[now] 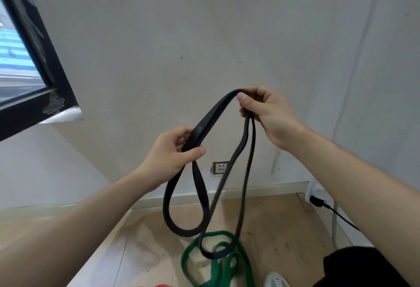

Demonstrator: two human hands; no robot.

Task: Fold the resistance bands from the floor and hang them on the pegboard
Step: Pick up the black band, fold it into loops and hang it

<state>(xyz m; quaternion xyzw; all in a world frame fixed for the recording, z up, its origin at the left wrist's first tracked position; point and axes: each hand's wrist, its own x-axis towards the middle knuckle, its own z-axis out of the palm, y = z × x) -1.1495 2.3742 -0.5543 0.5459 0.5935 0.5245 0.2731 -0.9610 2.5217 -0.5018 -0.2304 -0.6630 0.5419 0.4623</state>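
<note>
Folding step, and you're partway through it with the black band point(212, 113). It's up off the floor point(136, 241), held in front of the wall between your two hands. Your right hand point(266, 113) pinches the top bend, thumb pressing the strands against curled fingers. Your left hand point(169, 152), lower down, grips a doubled run of the band with the thumb laid across the front.

Two loops hang below: a short one under your left hand, and a long one dangling in front of the green band point(218, 233), which lies heaped on the floor. I can't tell whether the two touch.

Next, by my read, you need to gather those hanging loops up and level them into one compact bundle without twisting the strands. The pegboard isn't in view, so you'll have to turn and find it before hanging.
</note>
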